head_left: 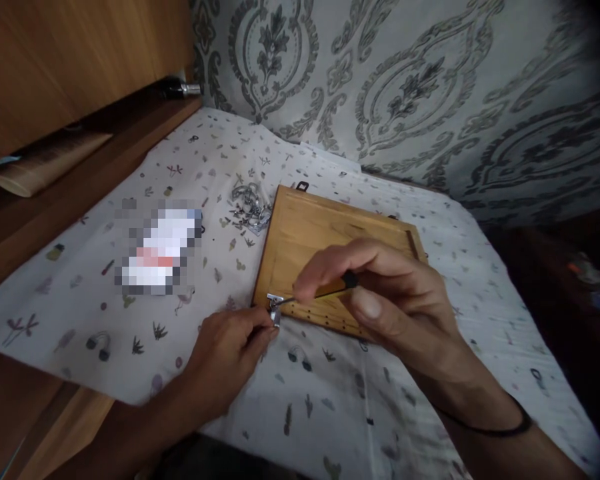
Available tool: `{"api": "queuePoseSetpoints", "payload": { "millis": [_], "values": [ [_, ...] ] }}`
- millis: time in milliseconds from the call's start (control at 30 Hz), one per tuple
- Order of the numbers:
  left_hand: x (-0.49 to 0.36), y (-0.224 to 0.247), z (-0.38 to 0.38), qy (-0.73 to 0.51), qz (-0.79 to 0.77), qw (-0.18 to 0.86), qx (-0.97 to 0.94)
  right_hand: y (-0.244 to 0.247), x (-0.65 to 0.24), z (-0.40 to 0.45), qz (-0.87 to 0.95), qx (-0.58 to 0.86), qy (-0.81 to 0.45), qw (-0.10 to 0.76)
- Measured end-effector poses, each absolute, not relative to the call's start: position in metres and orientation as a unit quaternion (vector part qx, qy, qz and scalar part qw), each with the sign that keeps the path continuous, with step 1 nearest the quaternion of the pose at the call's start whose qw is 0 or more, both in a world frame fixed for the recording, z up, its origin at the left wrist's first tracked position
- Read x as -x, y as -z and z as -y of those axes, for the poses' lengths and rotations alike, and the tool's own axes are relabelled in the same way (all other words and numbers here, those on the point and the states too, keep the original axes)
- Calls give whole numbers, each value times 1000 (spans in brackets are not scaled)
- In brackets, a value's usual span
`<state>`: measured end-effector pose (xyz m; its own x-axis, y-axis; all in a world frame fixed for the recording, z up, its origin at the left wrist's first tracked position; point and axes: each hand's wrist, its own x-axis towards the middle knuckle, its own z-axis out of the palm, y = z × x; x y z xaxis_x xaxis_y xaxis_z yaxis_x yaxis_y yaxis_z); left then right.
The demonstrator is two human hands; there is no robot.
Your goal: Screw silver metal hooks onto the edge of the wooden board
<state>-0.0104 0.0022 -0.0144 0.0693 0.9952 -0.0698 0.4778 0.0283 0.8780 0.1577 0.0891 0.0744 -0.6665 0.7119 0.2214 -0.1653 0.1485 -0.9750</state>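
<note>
In the head view, a wooden board [325,233] is seen lying flat near the middle of a surface [145,360] covered with white patterned cloth. At the board's near left corner, a small metal fitting [275,312] is set, partly jutting over the near edge. The fitting is pinched between the thumb and forefinger of the left hand [225,353], whose other fingers are curled in. A thin screwdriver [337,287] with a yellow and black handle is gripped between the thumb and bent fingers of the right hand [410,307], held above the board; its tip is directed at the fitting, but whether contact is made cannot be told. Small dark holes [331,322] are lined up along the board's near edge. Just beside its left edge, a heap of metal hardware [253,207] is gathered on the cloth. Nearer the surface's left edge, a bright rectangular object [160,250] is blurred by pixels. The surface's far edge is bordered by a patterned wall [340,67].
</note>
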Motion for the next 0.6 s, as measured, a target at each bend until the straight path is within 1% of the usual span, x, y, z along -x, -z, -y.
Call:
{"api": "queuePoseSetpoints", "payload": {
  "millis": [133,233,300,367,433,500,600],
  "values": [
    [11,15,-3,-325,-592,409,-614,-73,-146,-102,643,125,-687,315],
    [11,16,-3,-346,-586,399,-615,-73,-136,-117,658,66,-705,255],
    [11,17,-3,-360,-586,386,-615,-76,-131,-121,674,56,-703,221],
    [11,17,-4,-364,-585,380,-617,-80,-127,-117,677,93,-698,213],
    [11,17,-4,-360,-584,382,-620,-83,-123,-107,663,163,-690,242],
    [11,18,-3,-362,-583,380,-620,-84,-117,-94,647,218,-667,299],
    [11,19,-2,-375,-580,381,-615,-81,-105,-76,644,309,-586,383]
  ]
}}
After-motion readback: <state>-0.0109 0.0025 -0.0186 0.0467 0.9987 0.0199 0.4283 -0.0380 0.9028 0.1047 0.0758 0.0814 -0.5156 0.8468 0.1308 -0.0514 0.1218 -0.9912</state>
